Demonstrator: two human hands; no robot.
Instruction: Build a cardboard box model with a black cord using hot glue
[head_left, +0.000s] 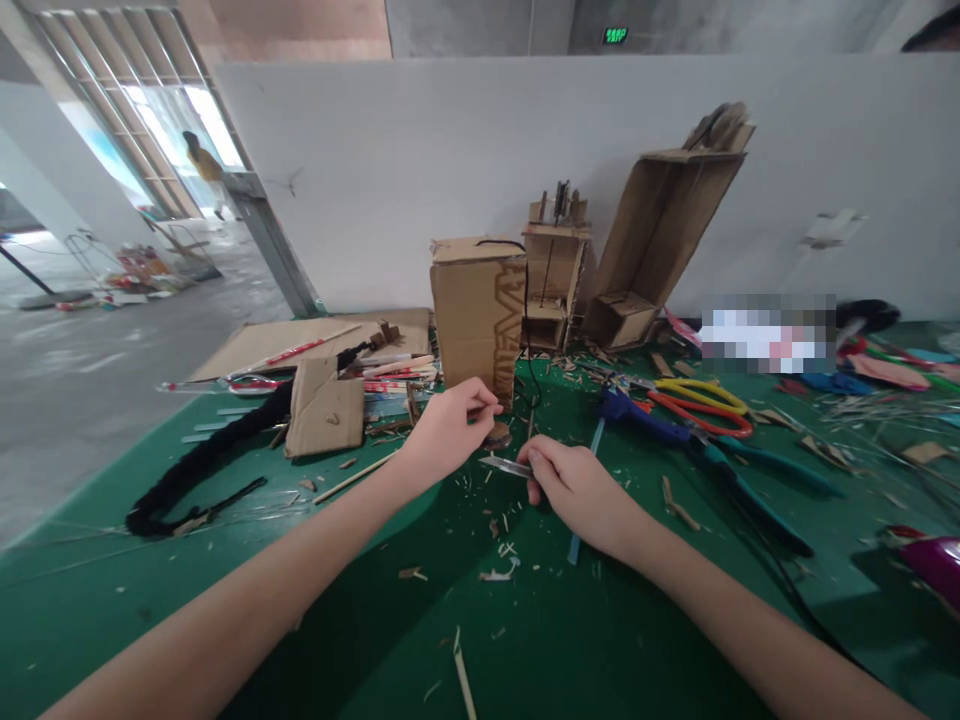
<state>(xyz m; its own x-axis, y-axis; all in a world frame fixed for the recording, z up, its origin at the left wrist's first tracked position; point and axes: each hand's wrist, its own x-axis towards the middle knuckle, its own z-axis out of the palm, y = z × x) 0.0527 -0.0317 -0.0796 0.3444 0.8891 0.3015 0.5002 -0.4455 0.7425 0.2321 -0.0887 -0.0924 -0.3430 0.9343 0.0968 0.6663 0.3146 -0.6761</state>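
Observation:
My right hand (566, 485) grips a craft knife (507, 466), its blade pointing left just above the green table. My left hand (450, 430) is closed in a pinch a little farther back, fingertips in front of a tall cardboard box (472, 320). What those fingers hold, if anything, is too small to make out. Below them lies a small round brown piece (497, 436), close to the knife tip. A black cord (531, 365) hangs down the box's right side. Small shavings (507, 549) are scattered on the table under both hands.
Pliers (720, 470) and scissors (701, 405) lie on the right, beside a blue glue gun (637, 415). Cardboard structures (660, 220) lean against the white wall. Leftward are a cardboard piece (322, 410), a black fuzzy strip (217, 450) and several sticks. A person (204, 170) stands far off.

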